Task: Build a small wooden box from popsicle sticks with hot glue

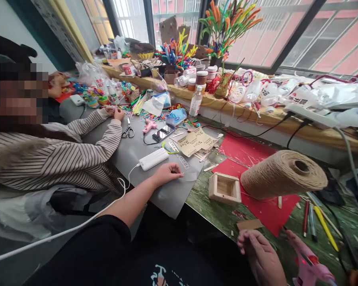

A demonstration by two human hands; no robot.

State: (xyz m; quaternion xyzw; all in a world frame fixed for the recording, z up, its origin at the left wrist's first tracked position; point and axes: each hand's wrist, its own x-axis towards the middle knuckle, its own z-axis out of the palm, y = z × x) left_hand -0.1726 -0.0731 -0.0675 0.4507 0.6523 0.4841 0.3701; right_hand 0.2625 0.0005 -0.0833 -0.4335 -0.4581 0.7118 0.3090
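My left hand (pixel 167 173) lies on a grey mat (pixel 170 194), fingers stretched out and close together, holding nothing. A white power bank (pixel 153 159) with a white cable sits just beyond it. At the bottom edge my right hand (pixel 258 254) has its fingers curled under; what they hold, if anything, is hidden. A pink glue gun (pixel 308 264) lies just to its right, apart from the hand. A small piece of cardboard (pixel 250 224) rests beside the fingertips. Ahead stand a small wooden box (pixel 224 187) and a big spool of jute twine (pixel 282 174) on red paper (pixel 268 210).
A person in a striped sweater (pixel 62 159) sits at my left, their hands (pixel 116 113) by scissors (pixel 128 131). Cardboard cut-outs (pixel 195 142), a phone (pixel 163 132), bottles and pipe-cleaner flowers (pixel 176 51) crowd the table and sill. Pencils (pixel 323 224) lie at the right.
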